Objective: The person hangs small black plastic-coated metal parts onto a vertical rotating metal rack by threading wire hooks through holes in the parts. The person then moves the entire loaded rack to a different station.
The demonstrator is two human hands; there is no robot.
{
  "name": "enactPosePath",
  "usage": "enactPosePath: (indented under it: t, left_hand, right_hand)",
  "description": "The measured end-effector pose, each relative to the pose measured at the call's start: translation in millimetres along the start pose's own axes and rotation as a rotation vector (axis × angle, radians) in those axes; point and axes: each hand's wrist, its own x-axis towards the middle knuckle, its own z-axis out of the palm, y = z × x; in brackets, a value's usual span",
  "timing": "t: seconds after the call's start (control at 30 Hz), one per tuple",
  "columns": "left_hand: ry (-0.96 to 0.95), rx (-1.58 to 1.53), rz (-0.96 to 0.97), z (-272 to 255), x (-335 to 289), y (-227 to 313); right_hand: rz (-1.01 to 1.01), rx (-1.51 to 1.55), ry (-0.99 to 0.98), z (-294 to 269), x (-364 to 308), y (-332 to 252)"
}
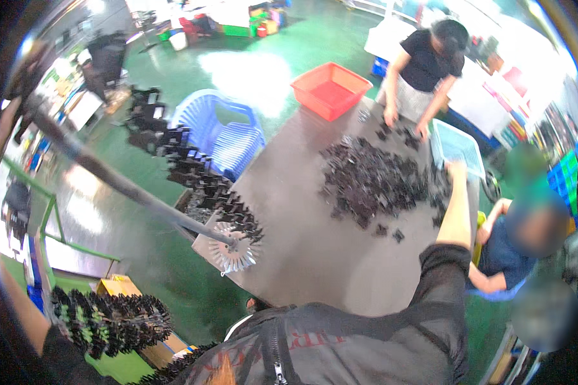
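Note:
My right arm reaches across the grey table [289,212]. My right hand [456,169] is at the right edge of a heap of small black parts [372,179], close to a pale blue basket [457,149]. Its fingers look curled, and what they hold is too small to make out. My left forearm [26,308] runs out at the left rim, and the fingers there cannot be made out. A slanting metal rod [128,186] ends in a spoked metal disc [232,247] over the table's near left corner. Beside the rod runs a long row of black parts [186,160].
Across the table a person [427,70] handles black parts. Another person [520,237] sits at the right. A red basket [331,90] stands at the far edge, and a blue plastic chair [221,135] at the left. More black parts [112,321] hang stacked at lower left.

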Motion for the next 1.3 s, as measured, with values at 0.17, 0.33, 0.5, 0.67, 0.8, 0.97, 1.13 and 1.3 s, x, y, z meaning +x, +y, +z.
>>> enactPosePath:
  t: [0.17, 0.33, 0.5, 0.67, 0.8, 0.97, 1.13, 1.3]
  left_hand:
    - [0.075, 0.717, -0.079, 2.3, -18.7, 32.0]
    - [0.011, 0.793, 0.108, 19.5, 2.5, 47.6]
    - [-0.042, 1.083, 0.272, 19.2, 4.7, 49.2]
    - [-0.003, 1.061, 0.263, 21.5, 6.5, 48.3]
    - [0.037, 1.105, 0.253, 19.5, -1.3, 54.4]
    - [0.059, 1.102, 0.241, 17.0, -8.5, 50.3]
    - [0.043, 1.1, 0.31, 13.6, -12.9, 47.0]
    - [-0.217, 0.975, 0.097, 13.8, -8.5, 98.8]
  right_hand:
    - [-0.295, -0.279, -0.084, 112.3, -44.4, 69.4]
    - [-0.417, 0.381, 0.163, 18.5, -123.6, -127.4]
    - [-1.112, 1.055, 0.426, -182.5, -314.9, -348.9]
    - [-1.302, 1.303, 0.531, -280.5, -424.3, -410.4]
    - [-1.29, 1.241, 0.511, -301.3, -450.7, -437.2]
    - [-1.265, 1.214, 0.416, -310.3, -459.0, -454.4]
    - [-1.401, 1.495, -0.258, -315.0, -441.3, -446.6]
    - [-1.503, 1.581, -0.534, -315.2, -423.9, -433.6]
